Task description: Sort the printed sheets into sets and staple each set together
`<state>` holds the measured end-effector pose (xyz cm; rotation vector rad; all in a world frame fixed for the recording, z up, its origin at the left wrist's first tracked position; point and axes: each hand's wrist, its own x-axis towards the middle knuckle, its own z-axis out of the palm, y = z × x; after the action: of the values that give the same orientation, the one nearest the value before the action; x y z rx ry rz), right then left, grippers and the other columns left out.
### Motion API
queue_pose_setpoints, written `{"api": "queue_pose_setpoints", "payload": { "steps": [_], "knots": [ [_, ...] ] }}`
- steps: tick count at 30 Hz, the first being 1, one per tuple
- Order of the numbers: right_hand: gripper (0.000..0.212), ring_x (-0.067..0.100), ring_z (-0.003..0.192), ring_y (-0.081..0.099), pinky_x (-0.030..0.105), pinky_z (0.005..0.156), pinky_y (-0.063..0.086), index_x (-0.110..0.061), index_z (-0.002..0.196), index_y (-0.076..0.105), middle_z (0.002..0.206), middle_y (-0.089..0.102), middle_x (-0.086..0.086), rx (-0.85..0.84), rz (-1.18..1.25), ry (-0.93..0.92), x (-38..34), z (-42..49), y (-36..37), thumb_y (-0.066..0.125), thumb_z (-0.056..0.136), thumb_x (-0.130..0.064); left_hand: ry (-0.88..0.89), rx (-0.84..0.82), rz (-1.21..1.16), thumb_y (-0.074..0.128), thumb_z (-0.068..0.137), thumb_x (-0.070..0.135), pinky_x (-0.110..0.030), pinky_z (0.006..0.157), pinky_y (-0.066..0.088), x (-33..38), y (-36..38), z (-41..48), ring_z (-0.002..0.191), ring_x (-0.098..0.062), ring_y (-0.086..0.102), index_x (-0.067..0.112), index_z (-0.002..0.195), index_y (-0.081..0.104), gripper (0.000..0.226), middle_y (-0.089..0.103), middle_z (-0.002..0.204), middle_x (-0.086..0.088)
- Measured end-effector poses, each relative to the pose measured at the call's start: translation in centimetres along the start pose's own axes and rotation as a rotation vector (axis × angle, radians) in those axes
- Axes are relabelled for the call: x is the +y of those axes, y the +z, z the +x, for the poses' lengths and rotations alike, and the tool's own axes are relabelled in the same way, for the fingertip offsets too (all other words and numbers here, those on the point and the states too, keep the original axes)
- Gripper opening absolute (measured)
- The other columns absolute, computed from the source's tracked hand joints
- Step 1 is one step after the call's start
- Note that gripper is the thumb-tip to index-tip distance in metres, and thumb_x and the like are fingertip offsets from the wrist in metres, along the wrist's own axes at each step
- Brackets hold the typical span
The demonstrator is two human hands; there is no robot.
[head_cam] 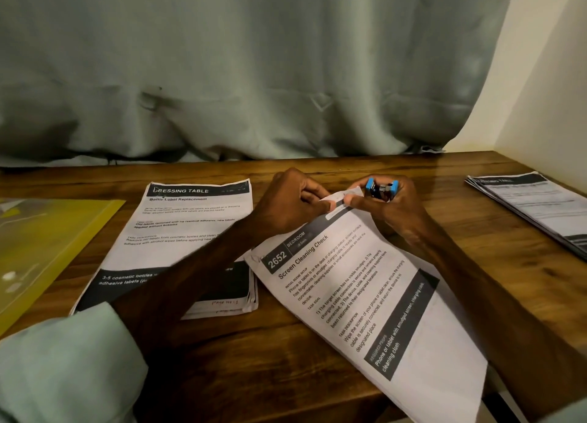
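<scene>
**Corner lined up for the stapler**

Both hands meet at the centre of the frame over the top corner of the "Screen Cleaning Check" set point(365, 302). The set lies slanted across the wooden surface point(444, 181) and runs down to the lower right.

The left hand point(295, 201) pinches that corner between thumb and fingers, probably to keep the sheet edges flush. The right hand point(394, 209) is curled round a small blue stapler point(381, 190), with its thumb resting on the paper just beside the left hand's. The stapler sits right at the corner. Whether the paper is already in its mouth cannot be told.

A "Dressing Table" stack point(190, 228) lies flat at centre left, partly under the left forearm. Another stack point(536, 209) lies well apart at the right edge, so the sets seem to be kept separate. A yellow folder point(54, 238) rests at far left, and a grey-green curtain point(254, 73) hangs behind.
</scene>
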<state>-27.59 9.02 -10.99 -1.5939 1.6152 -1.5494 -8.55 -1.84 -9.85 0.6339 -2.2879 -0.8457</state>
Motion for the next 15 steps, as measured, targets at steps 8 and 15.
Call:
{"api": "queue_pose_setpoints", "payload": {
  "steps": [8, 15],
  "knots": [
    [0.02, 0.005, 0.075, 0.07, 0.014, 0.059, 0.05, -0.016, 0.105, 0.071, 0.086, 0.076, -0.007, -0.011, 0.132, 0.155, 0.6, 0.2, -1.0, 0.076, 0.086, -0.019, -0.064, -0.024, -0.171, 0.082, 0.087, 0.025, -0.033, 0.067, 0.063, 0.6, -0.3, 0.0, 0.072, -0.013, 0.077, 0.016, 0.097, 0.081, 0.013, 0.079, 0.081, 0.008],
    [0.05, 0.016, 0.095, 0.075, 0.023, 0.073, 0.056, -0.016, 0.117, 0.07, 0.101, 0.079, -0.003, 0.015, 0.135, 0.205, 1.0, 0.4, -0.9, 0.081, 0.072, -0.036, -0.044, -0.019, -0.146, 0.081, 0.087, 0.026, -0.034, 0.066, 0.064, 0.5, -0.2, -0.1, 0.071, -0.013, 0.077, 0.016, 0.099, 0.081, 0.015, 0.079, 0.084, 0.007]
  ]
}}
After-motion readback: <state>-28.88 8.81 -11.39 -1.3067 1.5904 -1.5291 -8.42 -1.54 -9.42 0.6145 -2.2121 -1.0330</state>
